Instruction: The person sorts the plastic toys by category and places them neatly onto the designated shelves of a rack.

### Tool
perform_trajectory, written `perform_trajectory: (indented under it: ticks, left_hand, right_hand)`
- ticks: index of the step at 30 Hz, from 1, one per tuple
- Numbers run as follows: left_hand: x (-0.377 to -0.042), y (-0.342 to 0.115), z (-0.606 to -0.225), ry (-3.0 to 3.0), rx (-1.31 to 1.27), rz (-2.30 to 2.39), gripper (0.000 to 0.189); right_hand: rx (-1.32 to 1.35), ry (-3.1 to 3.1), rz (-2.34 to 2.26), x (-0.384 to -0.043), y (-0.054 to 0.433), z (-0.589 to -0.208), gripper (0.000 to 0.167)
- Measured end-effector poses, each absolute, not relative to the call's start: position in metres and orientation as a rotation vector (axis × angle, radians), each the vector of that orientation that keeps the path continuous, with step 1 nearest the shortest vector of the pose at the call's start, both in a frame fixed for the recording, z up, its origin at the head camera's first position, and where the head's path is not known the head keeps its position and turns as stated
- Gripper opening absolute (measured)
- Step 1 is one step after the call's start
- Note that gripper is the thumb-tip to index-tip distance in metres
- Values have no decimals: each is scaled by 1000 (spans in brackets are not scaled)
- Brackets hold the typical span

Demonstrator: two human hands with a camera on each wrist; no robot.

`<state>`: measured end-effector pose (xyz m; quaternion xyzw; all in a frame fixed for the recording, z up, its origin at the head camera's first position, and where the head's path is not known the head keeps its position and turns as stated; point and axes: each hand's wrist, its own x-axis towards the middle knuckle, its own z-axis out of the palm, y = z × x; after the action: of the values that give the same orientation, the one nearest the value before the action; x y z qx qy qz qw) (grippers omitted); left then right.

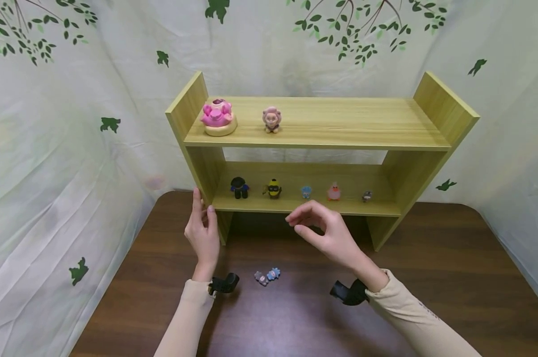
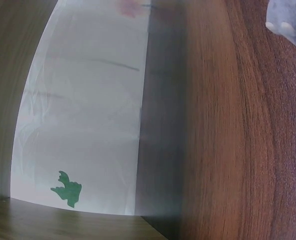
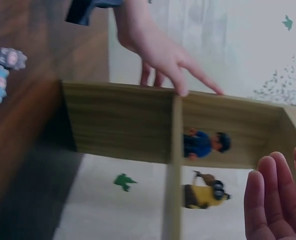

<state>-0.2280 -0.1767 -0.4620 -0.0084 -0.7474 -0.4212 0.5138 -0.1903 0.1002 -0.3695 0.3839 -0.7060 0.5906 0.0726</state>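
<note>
A two-tier wooden shelf point(image 1: 318, 140) stands on the brown table. My left hand point(image 1: 203, 239) rests against its left side panel, fingers extended, thumb near the front edge. In front of the lower tier hovers my right hand point(image 1: 327, 230), fingers gently curved and nothing between them. Behind it on that tier stand a dark figurine in blue point(image 1: 239, 188), a yellow figurine point(image 1: 274, 189), a small blue figurine point(image 1: 306, 192), a pink figurine point(image 1: 333, 191) and a tiny grey figurine point(image 1: 367, 196). The left hand is out of sight in its own wrist view.
On the top tier sit a pink bear figurine point(image 1: 217, 118) and a pale pink figurine point(image 1: 272, 120). A grey figurine point(image 1: 262, 278) and a blue figurine point(image 1: 273, 273) lie on the table point(image 1: 291, 322) between the forearms. Behind the shelf hangs a leaf-print cloth point(image 1: 260, 59).
</note>
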Motion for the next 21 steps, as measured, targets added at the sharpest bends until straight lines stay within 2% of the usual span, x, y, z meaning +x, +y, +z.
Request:
perform_trajectory:
  ticks: [15, 21]
  left_hand:
    - [-227, -176, -461, -1793, -15, -1022, 53]
    - [-226, -176, -460, -1794, -18, -1030, 53]
  right_hand:
    - [1061, -2223, 1847, -179, 95, -424, 18]
    - [1012, -2294, 1815, -171, 92, -427, 16]
